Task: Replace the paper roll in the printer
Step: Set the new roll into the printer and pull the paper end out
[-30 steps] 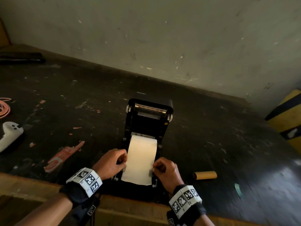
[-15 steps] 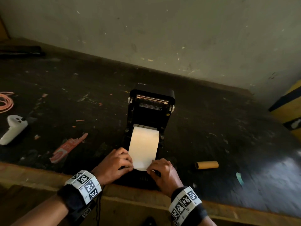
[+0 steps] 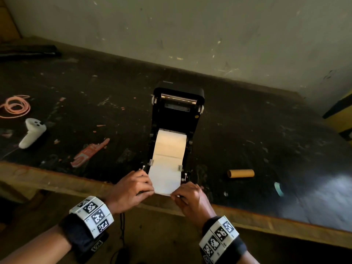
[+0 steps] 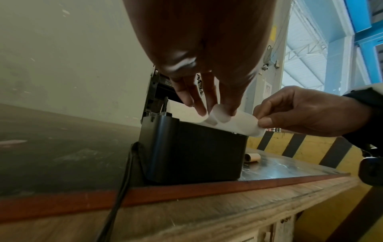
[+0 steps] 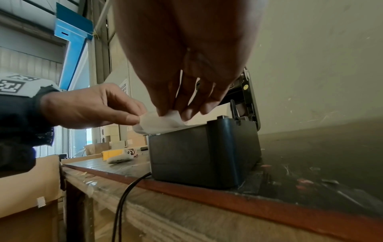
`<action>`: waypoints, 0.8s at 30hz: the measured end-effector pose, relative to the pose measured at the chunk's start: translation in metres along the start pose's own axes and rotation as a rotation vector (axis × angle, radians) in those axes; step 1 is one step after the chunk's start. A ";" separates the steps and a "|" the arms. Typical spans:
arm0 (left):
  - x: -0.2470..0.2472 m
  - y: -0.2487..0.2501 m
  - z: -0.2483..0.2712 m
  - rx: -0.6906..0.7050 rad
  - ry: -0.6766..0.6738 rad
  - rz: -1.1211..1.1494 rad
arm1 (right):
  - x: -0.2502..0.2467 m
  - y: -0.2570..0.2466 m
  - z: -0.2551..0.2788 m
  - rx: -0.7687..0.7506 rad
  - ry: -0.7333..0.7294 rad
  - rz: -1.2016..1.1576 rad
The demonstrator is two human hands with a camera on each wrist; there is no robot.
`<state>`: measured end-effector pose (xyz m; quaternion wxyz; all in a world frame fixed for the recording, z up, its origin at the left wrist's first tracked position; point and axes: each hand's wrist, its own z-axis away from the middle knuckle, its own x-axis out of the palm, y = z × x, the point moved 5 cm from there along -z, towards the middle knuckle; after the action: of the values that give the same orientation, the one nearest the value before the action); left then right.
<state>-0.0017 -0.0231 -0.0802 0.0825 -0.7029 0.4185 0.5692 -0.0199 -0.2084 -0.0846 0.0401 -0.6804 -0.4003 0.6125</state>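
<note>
A black printer [image 3: 177,119] stands at the table's near edge with its lid raised; it shows as a black box [image 4: 196,147] in the left wrist view and as the same body [image 5: 205,150] in the right wrist view. A white paper roll [image 3: 170,141] sits inside, and its paper strip [image 3: 164,178] runs forward over the front. My left hand [image 3: 131,189] pinches the strip's left corner [image 4: 215,117]. My right hand [image 3: 190,201] pinches the right corner [image 5: 165,121]. An empty brown cardboard core [image 3: 241,173] lies on the table to the right.
A white handheld controller [image 3: 31,133] and a coiled pink cord [image 3: 15,106] lie at far left. A red scrap [image 3: 89,153] is left of the printer. A black cable [image 5: 124,204] hangs over the wooden table edge [image 3: 57,184]. A yellow-black striped object [image 3: 341,115] stands at right.
Both hands have drawn the paper strip forward toward the table edge, so more paper lies over the printer's front. The head view shifted slightly.
</note>
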 end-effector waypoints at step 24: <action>-0.056 -0.016 -0.046 -0.219 0.122 -0.031 | -0.063 0.009 -0.048 0.008 0.071 0.133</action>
<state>0.0427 -0.0123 -0.0214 -0.0115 -0.7472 0.3473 0.5664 0.0305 -0.2307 -0.0271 0.0162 -0.7267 -0.3501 0.5909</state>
